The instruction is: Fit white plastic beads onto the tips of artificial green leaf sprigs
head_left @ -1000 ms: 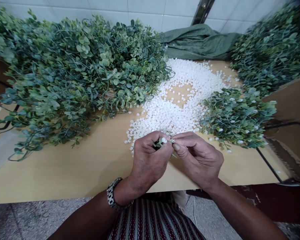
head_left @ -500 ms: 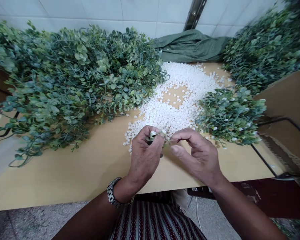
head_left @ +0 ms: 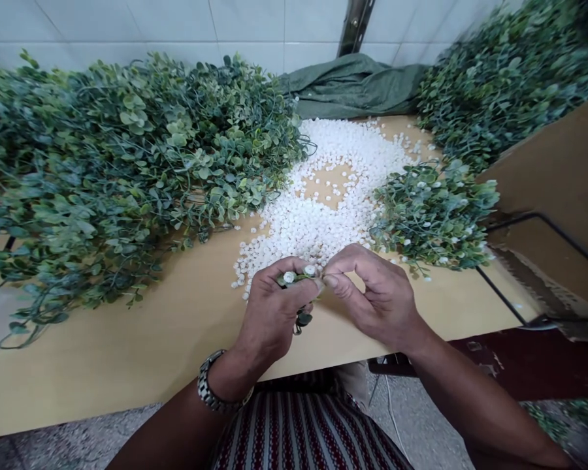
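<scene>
My left hand (head_left: 274, 307) is closed around a sprig of artificial greenery (head_left: 301, 277). Two small white flower heads show on the sprig above the fingers, and a few dark leaves hang below the hand. Beside it, my right hand (head_left: 377, 294) pinches thumb and forefinger together at the sprig's right end. What lies between those fingertips is too small to make out. Just beyond both hands spreads a heap of loose white flower heads (head_left: 313, 225) on the table (head_left: 176, 346).
Piled greenery (head_left: 142, 150) covers the table's left side. A bunch with white flowers (head_left: 436, 215) lies right of the heap. More greenery (head_left: 509, 85) stands behind a cardboard box (head_left: 553, 170). Green cloth (head_left: 353, 85) lies along the tiled wall.
My right thumb and forefinger have closed together at the sprig, having been apart. A second white flower head now shows in my left hand. The whole view has shifted slightly.
</scene>
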`<state>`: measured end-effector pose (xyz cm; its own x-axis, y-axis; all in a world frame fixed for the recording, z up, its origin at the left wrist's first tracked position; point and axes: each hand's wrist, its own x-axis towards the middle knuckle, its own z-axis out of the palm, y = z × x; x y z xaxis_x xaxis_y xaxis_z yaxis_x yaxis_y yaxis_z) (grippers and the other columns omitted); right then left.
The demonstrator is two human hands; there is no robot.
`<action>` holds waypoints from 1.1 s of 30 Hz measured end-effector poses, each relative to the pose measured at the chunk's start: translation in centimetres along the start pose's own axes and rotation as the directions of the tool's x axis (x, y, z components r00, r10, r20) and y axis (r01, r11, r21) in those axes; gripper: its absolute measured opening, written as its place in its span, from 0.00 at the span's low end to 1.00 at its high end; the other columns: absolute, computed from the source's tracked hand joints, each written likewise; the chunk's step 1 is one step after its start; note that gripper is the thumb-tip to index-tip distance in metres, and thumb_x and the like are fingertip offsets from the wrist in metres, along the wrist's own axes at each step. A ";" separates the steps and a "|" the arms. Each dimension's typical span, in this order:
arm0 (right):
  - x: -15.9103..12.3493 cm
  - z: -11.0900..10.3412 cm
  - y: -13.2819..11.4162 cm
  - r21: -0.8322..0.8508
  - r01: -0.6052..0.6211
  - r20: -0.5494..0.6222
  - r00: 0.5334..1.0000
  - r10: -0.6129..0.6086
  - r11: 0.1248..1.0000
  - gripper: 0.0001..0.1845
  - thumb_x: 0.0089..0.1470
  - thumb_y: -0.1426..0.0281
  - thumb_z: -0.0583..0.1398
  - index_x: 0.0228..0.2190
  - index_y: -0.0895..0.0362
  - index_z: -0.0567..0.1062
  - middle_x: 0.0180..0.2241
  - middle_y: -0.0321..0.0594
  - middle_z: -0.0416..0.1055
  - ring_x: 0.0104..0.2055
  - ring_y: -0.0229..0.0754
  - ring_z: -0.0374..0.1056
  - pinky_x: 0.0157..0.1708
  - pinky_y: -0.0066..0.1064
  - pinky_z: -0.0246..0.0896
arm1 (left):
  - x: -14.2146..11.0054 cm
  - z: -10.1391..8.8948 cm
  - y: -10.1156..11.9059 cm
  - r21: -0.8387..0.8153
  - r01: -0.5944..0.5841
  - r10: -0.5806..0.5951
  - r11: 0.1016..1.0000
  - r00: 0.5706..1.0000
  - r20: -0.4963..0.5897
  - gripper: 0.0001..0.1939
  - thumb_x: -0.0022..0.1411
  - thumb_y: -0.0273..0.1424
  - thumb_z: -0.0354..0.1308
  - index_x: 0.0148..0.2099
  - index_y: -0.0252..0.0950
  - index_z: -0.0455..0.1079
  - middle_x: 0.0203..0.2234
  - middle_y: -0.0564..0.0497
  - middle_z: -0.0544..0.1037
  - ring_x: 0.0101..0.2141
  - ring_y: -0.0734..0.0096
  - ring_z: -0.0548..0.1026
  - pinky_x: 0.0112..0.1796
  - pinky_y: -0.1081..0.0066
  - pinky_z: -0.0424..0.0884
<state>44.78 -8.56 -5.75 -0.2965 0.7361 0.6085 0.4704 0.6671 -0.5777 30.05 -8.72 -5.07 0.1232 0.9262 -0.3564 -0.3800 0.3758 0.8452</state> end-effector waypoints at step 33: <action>-1.5 1.0 0.7 0.519 -0.459 0.055 0.860 0.508 0.721 0.10 0.54 0.63 0.62 0.27 0.55 0.70 0.23 0.32 0.65 0.26 0.35 0.60 0.25 0.26 0.57 | -0.2 0.3 -0.4 0.047 0.074 -0.073 0.996 0.997 -0.029 0.06 0.39 0.27 0.63 0.23 0.35 0.69 0.14 0.59 0.65 0.15 0.84 0.57 0.17 0.79 0.53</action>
<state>44.72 -9.09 -7.57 -0.0614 0.9779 0.1997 0.0444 0.2025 -0.9783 30.42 -9.08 -5.22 0.1237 0.8950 -0.4286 -0.3262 0.4446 0.8342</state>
